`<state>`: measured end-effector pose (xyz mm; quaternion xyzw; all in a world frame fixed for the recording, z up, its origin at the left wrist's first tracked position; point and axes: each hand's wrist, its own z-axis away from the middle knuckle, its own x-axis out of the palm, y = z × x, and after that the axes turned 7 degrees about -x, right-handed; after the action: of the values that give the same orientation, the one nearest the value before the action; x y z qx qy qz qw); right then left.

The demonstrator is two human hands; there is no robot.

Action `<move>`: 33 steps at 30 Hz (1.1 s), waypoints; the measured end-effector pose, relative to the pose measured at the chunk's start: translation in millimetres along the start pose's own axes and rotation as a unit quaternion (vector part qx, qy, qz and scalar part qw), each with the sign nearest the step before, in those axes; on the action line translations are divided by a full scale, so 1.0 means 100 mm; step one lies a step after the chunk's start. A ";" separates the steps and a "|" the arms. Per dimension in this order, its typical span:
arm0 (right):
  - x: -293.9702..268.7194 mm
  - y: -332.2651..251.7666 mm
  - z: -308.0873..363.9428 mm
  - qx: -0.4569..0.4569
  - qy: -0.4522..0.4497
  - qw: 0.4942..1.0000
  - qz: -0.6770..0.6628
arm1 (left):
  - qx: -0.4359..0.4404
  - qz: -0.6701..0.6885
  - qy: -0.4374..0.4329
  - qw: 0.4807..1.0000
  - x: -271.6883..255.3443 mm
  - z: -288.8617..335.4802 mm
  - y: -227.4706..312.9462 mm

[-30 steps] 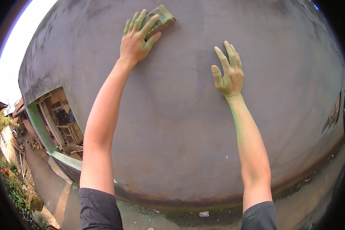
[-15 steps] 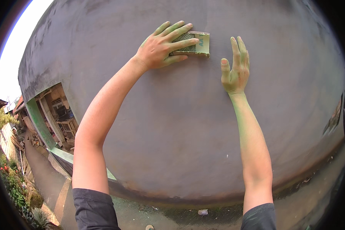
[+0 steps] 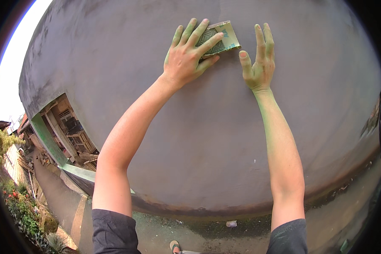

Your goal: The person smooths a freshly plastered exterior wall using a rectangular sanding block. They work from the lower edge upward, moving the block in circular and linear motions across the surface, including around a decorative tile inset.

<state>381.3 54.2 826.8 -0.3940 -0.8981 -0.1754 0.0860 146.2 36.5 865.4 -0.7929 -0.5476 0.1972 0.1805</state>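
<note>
High on the grey wall (image 3: pixel 207 139), a folded sheet of sandpaper (image 3: pixel 222 39), pale green with a darker printed back, lies flat against the plaster under the left hand (image 3: pixel 190 57). That hand's fingers are spread and stretched over the sheet, pressing it to the surface rather than curling around it, so the hold is by pressure of the flat palm and fingertips. Just beside it, the right hand (image 3: pixel 259 63) rests open on the wall, fingers together and pointing up, holding nothing; it looks to be bracing the body. Both hands and the right forearm carry a green dusting. By the look of it, the step in hand is rubbing down the wall's upper part, with the sheet near the bracing hand. A further stroke would call for steady, even pressure, keeping the sheet flat so it does not slip from beneath the fingers. Below, the ground (image 3: pixel 224 233) runs along the wall's foot, and to the left stand a green post (image 3: pixel 46 139) and a house front.
</note>
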 end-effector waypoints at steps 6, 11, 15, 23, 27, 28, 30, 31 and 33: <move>-0.03 0.00 0.02 -0.010 -0.027 0.999 0.021 | 0.133 0.012 -0.117 0.984 -0.13 0.11 -0.09; -0.02 0.01 0.03 -0.003 -0.029 0.999 0.011 | -0.157 -0.075 0.106 0.979 -0.09 -1.21 -0.69; -0.02 0.02 0.04 0.009 -0.025 1.000 0.004 | -0.220 -0.082 0.167 0.958 0.17 -1.51 -0.61; -0.04 -0.06 0.03 -0.056 -0.057 0.994 0.079 | 0.010 0.008 -0.006 1.000 0.11 -0.32 0.29; -0.03 -0.13 0.05 -0.149 -0.161 0.974 0.059 | 0.038 0.041 -0.037 0.998 0.14 -0.14 0.19; -0.02 -0.14 0.06 -0.153 -0.166 0.972 0.071 | 0.055 0.061 -0.054 0.995 0.12 -0.15 0.10; 0.00 -0.12 0.05 -0.148 -0.197 0.965 0.090 | 0.080 0.105 -0.072 0.989 0.01 -0.16 -0.08; 0.02 -0.11 0.05 -0.155 -0.188 0.965 0.093 | 0.046 0.093 -0.065 0.992 -0.07 -0.15 -0.17; 0.05 -0.09 0.06 -0.172 -0.177 0.963 0.108 | 0.004 0.084 -0.046 0.995 -0.24 -0.10 -0.34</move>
<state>371.1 54.7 820.5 -0.5224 -0.8074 -0.2441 -0.1253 116.6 25.0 894.2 -0.8253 -0.4862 0.2501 0.1414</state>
